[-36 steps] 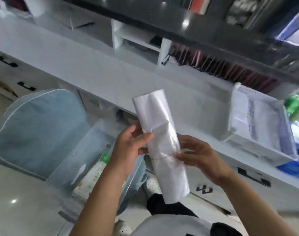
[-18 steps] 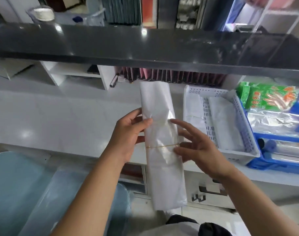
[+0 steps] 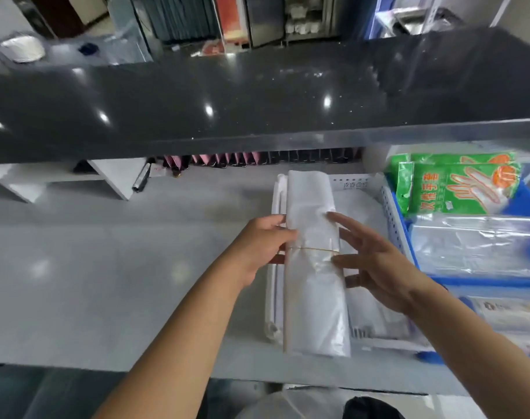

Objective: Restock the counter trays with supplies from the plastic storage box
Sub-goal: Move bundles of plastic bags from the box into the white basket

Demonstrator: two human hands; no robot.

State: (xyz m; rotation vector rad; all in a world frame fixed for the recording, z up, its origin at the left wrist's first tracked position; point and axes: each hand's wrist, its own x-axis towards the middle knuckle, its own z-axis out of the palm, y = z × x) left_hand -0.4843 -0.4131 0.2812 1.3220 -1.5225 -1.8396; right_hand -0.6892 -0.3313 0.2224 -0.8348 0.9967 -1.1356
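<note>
Bundle [image 3: 313,267] moved over white perforated tray [image 3: 390,213]; left hand [image 3: 257,249] grips.

Left hand [image 3: 259,247] gripping banded bag bundle [image 3: 313,267] over white tray [image 3: 389,207], right hand [image 3: 375,267] fingers extended alongside

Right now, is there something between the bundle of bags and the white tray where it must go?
Nothing visible blocks it. The bundle of bags, held between the left hand and the right hand, is over the white tray. The tray already holds flat white bags, so the bundle would lie on them.
</note>
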